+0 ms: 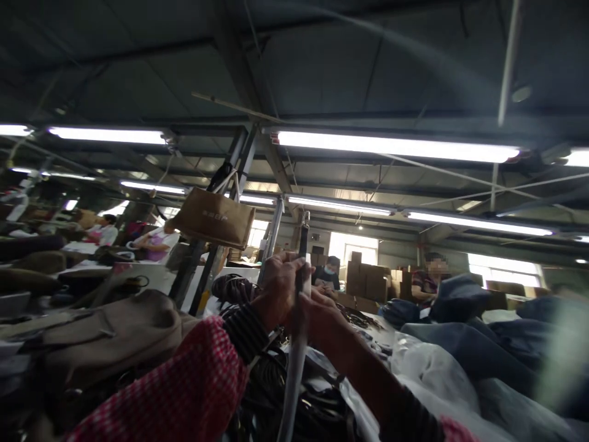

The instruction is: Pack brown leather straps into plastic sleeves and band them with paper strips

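Note:
In the head view my left hand (278, 287) is closed on the upper part of a long strap (297, 359), with its thumb and fingers pinched around it. Just below, my right hand (323, 313) also grips this strap from the other side. The strap hangs down toward me, pale along its lower length and dark near the top. Above my fingers stands its metal snap hook (305, 218). Motion blurs the strap's lower part. Under my hands lies a heap of dark straps (271, 374).
A brown bag (214, 216) hangs on a metal post at left. A taupe bag (115, 334) lies at lower left. Blue bags (478, 344) and clear plastic (427, 368) fill the right. Co-workers (327, 276) sit beyond, near cardboard boxes (367, 279).

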Tool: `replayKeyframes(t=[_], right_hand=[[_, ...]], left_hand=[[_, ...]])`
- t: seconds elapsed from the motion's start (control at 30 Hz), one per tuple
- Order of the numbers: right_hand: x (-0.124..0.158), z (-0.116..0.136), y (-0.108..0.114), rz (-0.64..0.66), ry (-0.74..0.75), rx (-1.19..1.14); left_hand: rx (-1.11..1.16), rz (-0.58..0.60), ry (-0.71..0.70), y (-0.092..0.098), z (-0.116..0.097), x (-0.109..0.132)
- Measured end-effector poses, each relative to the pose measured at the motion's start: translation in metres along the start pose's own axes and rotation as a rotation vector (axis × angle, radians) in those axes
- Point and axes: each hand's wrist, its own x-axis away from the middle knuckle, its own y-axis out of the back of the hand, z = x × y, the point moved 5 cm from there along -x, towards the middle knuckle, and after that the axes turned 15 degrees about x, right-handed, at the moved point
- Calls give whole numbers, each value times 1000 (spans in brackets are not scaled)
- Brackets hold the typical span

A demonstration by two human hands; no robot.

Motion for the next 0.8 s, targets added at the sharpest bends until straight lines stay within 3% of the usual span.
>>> replayKeyframes(t=[0.07, 0.13, 0.3, 0.4, 0.5, 0.63, 0.8], right_hand=[[18, -19, -1, -42, -31, 1], [32, -24, 10, -82, -53, 103], [58, -10, 54, -61, -92, 485], [71, -5, 68, -27, -142, 606], [78, -1, 72, 16, -175, 670], [81, 0, 78, 53, -223, 698], [79, -3, 82, 128, -221, 737]], left_hand=[[-1, -41, -7, 19, -2, 5], [-7, -54, 8, 41, -6, 15], [-65, -84, 96, 100, -20, 45], [-222, -37, 256, 125, -15, 63], [-401, 66, 469, 143, -2, 79], [-452, 103, 650, 160, 8, 95], [-462, 357, 870, 152, 30, 121]])
